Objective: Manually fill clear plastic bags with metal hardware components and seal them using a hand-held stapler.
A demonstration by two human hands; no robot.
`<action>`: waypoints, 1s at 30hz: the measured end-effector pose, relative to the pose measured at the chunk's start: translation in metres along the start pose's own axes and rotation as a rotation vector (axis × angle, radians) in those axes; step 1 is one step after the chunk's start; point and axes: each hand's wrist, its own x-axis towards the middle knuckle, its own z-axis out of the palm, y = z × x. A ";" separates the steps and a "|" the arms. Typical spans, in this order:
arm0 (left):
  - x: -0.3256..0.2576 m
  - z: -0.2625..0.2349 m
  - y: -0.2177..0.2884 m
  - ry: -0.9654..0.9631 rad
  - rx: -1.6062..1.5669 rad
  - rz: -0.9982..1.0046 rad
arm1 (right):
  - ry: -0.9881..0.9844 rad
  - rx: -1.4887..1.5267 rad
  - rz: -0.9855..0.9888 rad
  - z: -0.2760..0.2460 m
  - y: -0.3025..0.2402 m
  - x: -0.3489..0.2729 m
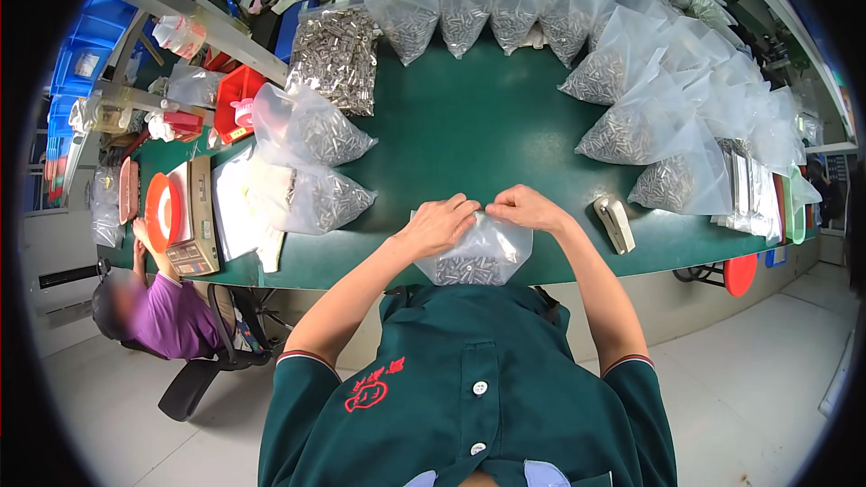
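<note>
A clear plastic bag (501, 252) lies at the near edge of the green table, its lower part filled with small silvery metal parts. My left hand (440, 223) is closed on the bag's top edge at the left. Beside it, my right hand (525, 208) pinches the same edge at the right, fingertips pressed together. The two hands are a short gap apart. To the right of my right hand lies a beige stapler (614, 224). Left of my left hand, filled clear bags (329, 201) lie with their pointed corners toward the middle.
Many similar filled bags (622, 131) line the back and right of the green table (469, 126). A large bag of shiny metal pieces (334, 54) lies back left. A scale (194, 234) with an orange dish (162, 212) stands left, near a seated person in purple (180, 320).
</note>
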 end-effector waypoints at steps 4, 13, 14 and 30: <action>-0.001 -0.003 0.002 -0.032 -0.042 -0.015 | -0.173 0.258 -0.023 -0.004 0.001 -0.002; 0.000 -0.011 -0.003 -0.246 0.057 0.085 | -0.247 0.321 0.192 -0.007 0.008 -0.009; 0.001 -0.011 -0.004 -0.243 0.014 0.072 | -0.242 0.332 0.187 -0.007 0.005 -0.010; 0.007 -0.018 -0.001 -0.347 -0.148 -0.048 | -0.134 -0.127 -0.096 -0.028 -0.009 -0.041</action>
